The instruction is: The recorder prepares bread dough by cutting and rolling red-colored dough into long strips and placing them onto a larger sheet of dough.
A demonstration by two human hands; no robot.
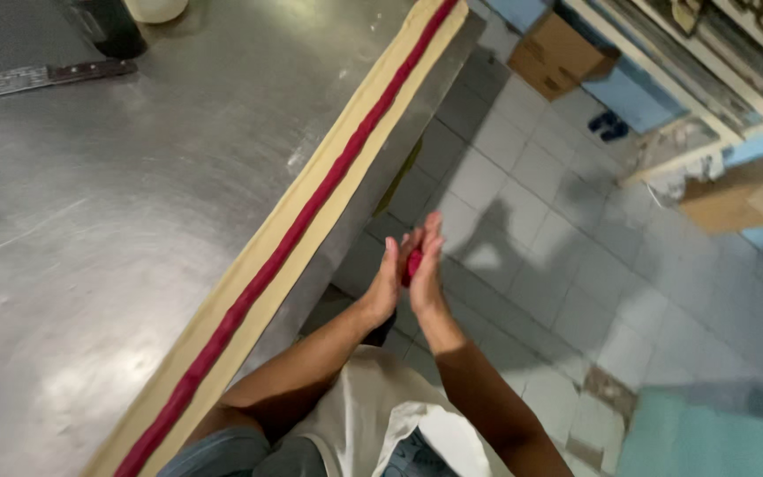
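Observation:
A long strip of pale dough lies along the edge of a steel table. A dark red rope of filling runs down its middle. Beside the table edge, over the tiled floor, my left hand and my right hand are pressed palm to palm. A small lump of the same red filling is squeezed between the palms, mostly hidden by them.
A long knife lies at the table's far left, next to a dark container and a pale one. Cardboard boxes stand on the grey tiled floor at the right. I wear a white apron.

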